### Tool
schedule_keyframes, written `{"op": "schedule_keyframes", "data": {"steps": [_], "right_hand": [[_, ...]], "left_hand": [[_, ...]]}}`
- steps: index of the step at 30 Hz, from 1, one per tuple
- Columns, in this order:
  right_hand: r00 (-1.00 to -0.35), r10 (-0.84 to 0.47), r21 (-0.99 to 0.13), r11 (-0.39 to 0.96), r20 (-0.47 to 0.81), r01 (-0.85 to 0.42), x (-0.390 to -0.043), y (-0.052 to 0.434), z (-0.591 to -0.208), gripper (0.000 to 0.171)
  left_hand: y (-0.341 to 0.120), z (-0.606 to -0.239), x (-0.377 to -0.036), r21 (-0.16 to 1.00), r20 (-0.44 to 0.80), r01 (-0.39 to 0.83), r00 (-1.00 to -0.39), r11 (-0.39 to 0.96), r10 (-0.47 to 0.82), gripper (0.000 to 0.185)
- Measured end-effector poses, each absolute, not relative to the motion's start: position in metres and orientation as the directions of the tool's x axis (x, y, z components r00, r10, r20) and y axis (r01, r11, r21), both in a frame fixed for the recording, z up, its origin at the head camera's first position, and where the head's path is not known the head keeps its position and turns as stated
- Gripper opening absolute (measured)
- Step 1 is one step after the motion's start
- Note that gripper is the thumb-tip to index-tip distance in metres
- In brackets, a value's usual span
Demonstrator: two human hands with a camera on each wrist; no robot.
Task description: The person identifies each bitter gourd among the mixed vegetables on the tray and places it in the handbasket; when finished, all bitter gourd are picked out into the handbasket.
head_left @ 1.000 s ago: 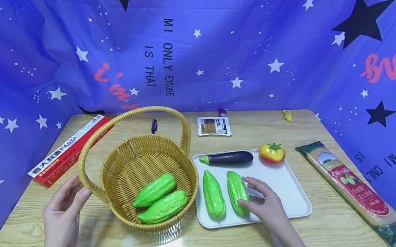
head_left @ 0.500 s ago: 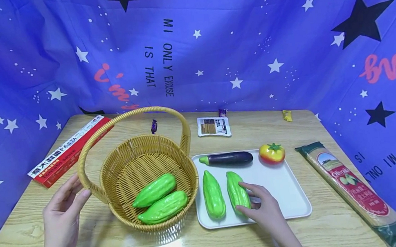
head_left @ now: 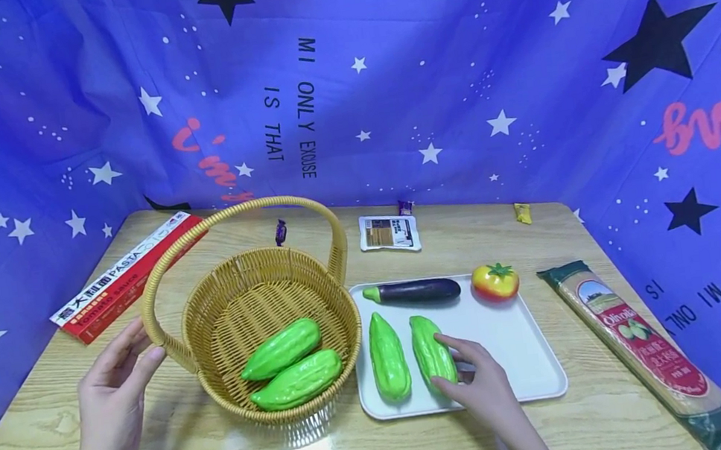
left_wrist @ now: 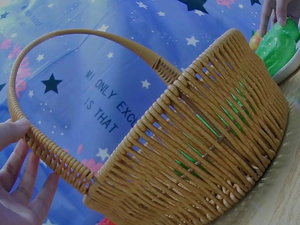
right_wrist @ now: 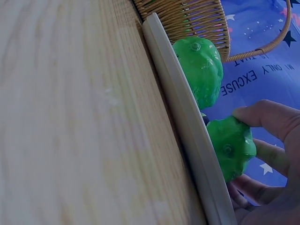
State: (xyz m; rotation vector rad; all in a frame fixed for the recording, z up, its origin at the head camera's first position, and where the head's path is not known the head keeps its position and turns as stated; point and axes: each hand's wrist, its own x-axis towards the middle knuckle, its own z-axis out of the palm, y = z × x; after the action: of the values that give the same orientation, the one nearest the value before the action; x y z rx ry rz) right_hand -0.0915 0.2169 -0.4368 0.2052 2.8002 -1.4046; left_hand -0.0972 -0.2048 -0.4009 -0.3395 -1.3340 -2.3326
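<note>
A round, tan wicker basket [head_left: 218, 302] with a tall arched handle [head_left: 250, 204]; the left hand [head_left: 108, 398] holds the handle near its left foot. Inside, two bright green, ridged gourds [head_left: 281, 349] lie slantwise, side by side. On the white tray [head_left: 505, 357] just right of it lie two matching gourds: the left gourd [head_left: 388, 360] untouched, the right gourd [head_left: 428, 348] pinched by the right hand [head_left: 484, 379].

The basket [head_left: 246, 310], containing two gourds [head_left: 281, 349], stands left of the tray [head_left: 527, 358], on which an eggplant [head_left: 417, 292] lies behind two further gourds [head_left: 389, 360].
</note>
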Motion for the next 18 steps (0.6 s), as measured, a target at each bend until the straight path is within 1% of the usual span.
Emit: {"op": "schedule_keyframes", "data": {"steps": [7,18], "right_hand": [[-0.993,0.105,-0.800,0.591,-0.047,0.101,-0.0900,0.2159,-0.4356,0.060],[-0.995,0.092,-0.787,0.613,-0.026,0.078,-0.0875,0.2137,-0.4341,0.059]], "left_hand": [[-0.2045,-0.4014,-0.0966,0.772,0.395,0.469,-0.883,-0.428,-0.254,0.045],[-0.2050,-0.4018,-0.0960,0.766,0.404,0.474,-0.880,-0.434,-0.249,0.045]]}}
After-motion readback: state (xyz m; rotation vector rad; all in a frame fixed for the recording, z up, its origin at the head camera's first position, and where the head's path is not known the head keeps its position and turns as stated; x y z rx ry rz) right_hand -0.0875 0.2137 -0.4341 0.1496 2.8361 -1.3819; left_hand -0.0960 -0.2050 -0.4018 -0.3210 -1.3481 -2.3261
